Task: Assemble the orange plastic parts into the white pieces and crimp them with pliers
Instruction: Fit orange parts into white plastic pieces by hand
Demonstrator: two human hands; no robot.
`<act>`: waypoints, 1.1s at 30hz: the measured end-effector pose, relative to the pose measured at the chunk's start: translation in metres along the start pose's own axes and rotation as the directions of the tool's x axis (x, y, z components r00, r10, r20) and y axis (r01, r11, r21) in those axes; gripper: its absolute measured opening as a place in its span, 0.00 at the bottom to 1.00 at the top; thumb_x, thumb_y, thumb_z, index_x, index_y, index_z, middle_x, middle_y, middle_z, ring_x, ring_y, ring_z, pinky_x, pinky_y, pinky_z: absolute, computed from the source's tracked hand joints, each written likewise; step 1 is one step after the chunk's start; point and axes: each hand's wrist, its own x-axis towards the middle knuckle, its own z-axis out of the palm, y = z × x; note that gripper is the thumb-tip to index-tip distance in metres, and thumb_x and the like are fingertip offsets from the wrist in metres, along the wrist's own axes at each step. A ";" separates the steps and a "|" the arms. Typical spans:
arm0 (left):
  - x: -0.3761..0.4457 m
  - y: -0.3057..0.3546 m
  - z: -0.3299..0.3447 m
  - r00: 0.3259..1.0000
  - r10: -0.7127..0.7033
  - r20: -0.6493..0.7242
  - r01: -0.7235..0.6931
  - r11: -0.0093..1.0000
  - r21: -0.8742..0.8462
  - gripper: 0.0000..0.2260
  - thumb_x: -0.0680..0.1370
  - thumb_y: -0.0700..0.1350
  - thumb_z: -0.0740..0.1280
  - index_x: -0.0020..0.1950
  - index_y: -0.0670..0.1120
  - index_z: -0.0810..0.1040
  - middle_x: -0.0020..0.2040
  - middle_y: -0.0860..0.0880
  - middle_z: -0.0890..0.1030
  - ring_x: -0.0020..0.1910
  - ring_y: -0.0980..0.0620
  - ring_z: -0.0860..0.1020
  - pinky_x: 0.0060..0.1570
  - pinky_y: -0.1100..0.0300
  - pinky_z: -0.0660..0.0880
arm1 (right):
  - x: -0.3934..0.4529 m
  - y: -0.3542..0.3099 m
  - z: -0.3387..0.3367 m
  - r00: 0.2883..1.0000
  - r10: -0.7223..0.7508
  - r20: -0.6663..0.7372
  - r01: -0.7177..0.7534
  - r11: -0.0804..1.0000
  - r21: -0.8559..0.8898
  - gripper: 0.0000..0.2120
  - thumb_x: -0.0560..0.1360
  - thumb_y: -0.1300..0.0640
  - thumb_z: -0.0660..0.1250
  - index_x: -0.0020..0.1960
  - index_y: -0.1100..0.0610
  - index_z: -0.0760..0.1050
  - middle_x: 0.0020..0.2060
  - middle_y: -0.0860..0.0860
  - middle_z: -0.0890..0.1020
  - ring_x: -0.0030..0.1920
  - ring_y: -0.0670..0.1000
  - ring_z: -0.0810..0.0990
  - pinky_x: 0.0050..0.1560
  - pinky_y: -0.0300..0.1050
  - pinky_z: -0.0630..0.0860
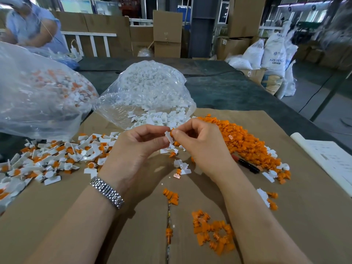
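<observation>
Both hands meet mid-air: left hand (141, 141) pinches a small white plastic bracket (168, 137), right hand (196, 138) pinches an orange plastic plug (173, 132) against it (press squarely, I judge, avoiding a crooked seat).

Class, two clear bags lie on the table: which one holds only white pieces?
The middle bag, above the hands; the left bag shows orange mixed in.

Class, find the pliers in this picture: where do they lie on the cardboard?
In the head view the pliers lie right of the right hand, at the near edge of the big orange pile, partly hidden by it.
</observation>
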 end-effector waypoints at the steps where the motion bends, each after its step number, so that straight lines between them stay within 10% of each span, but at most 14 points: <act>1: 0.000 0.000 0.000 1.000 0.009 -0.003 -0.009 1.000 0.026 0.16 0.64 0.45 0.79 0.50 0.47 0.88 0.50 0.43 0.87 0.52 0.46 0.85 0.52 0.58 0.81 | 0.000 0.000 0.001 1.000 0.003 -0.009 -0.003 1.000 -0.008 0.04 0.77 0.56 0.72 0.45 0.56 0.82 0.40 0.53 0.84 0.42 0.50 0.82 0.41 0.41 0.79; 10: 0.004 0.003 -0.001 0.991 -0.101 0.089 0.125 0.933 -0.338 0.11 0.71 0.33 0.71 0.52 0.39 0.87 0.51 0.41 0.86 0.47 0.48 0.86 0.46 0.63 0.81 | 0.002 0.002 -0.014 0.992 -0.024 0.123 -0.007 0.970 0.245 0.08 0.79 0.51 0.70 0.55 0.51 0.82 0.42 0.42 0.83 0.41 0.41 0.79 0.46 0.34 0.77; 33: 0.002 0.003 -0.003 0.999 -0.030 0.032 0.039 0.955 -0.293 0.09 0.70 0.33 0.72 0.50 0.37 0.85 0.48 0.40 0.86 0.45 0.46 0.86 0.44 0.62 0.81 | -0.001 -0.004 -0.006 0.966 -0.250 0.062 0.253 0.966 -0.044 0.13 0.76 0.61 0.74 0.60 0.55 0.83 0.49 0.49 0.83 0.50 0.47 0.83 0.55 0.44 0.80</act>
